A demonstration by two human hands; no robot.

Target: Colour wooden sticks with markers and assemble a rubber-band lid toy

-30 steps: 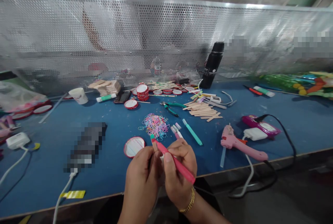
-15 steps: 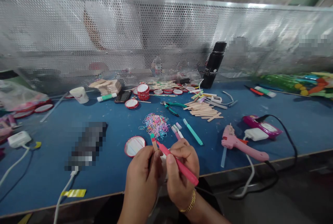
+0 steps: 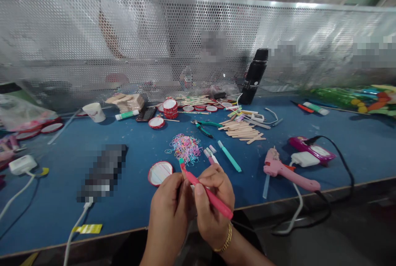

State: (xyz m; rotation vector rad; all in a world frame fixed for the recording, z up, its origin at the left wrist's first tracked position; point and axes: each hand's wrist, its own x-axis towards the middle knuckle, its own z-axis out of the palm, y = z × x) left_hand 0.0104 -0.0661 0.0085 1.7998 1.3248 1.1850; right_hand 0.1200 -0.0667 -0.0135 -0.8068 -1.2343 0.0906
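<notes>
Between the thumb and fingers of my left hand (image 3: 171, 202) is a wooden craft stick (image 3: 182, 166), its upper end coloured green with red below. My right hand (image 3: 215, 202) grips a pink-red marker (image 3: 213, 198), whose tip touches the red part of the stick. Just beyond the hands lies a heap of small pastel rubber bands (image 3: 186, 148). A round white lid with a red rim (image 3: 160, 173) rests left of the heap. To the right are a turquoise marker (image 3: 229, 156) and several lighter pens (image 3: 211, 154), partly behind my right hand.
Pliers (image 3: 202, 127) and loose craft sticks (image 3: 243, 130) lie farther back. At right sits a pink glue gun (image 3: 286, 171) with its cable over the table edge. A black bottle (image 3: 254, 77) stands by the perforated metal screen (image 3: 139, 43). A phone (image 3: 105, 171) charges at left.
My right hand has shifted slightly left, bringing the marker's tip across the stick's red part. My left hand and the stick stay nearly where they were.
</notes>
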